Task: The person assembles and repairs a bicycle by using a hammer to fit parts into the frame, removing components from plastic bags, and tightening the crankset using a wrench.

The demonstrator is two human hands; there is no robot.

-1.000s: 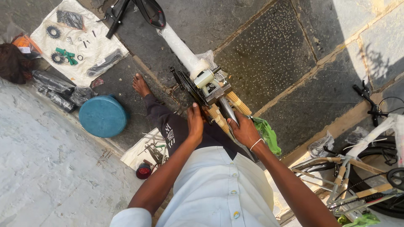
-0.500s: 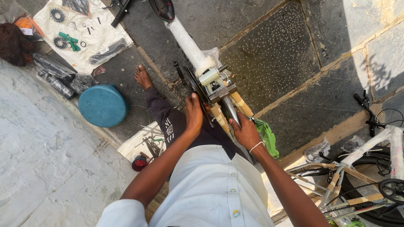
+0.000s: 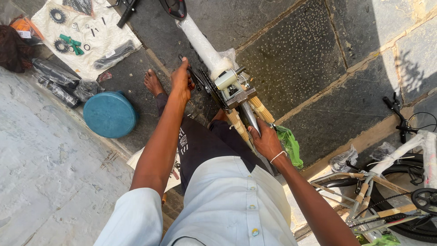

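Bike frame [image 3: 227, 86], wrapped in white padding and brown paper, stood upside down on the stone floor [image 3: 296, 59] right in front of the person. Its black chainring [image 3: 210, 89] sat on the left side of the frame, next to the grey middle part. The left hand [image 3: 182, 82] was reaching out and its fingers were closed around the black crank arm [image 3: 193, 75] by the chainring. The right hand [image 3: 266, 141] was wrapped around the shiny metal tube [image 3: 249, 119] lower down on the frame. A green plastic bag [image 3: 289, 146] hung just beside that hand. One bare foot [image 3: 154, 83] stood on the floor near the left hand. A round blue stool [image 3: 110, 114] sat to the left. Farther off lay a white cloth [image 3: 82, 36] with gears and small tools on it. Another bike [image 3: 391, 200], also wrapped in paper, was on the right.
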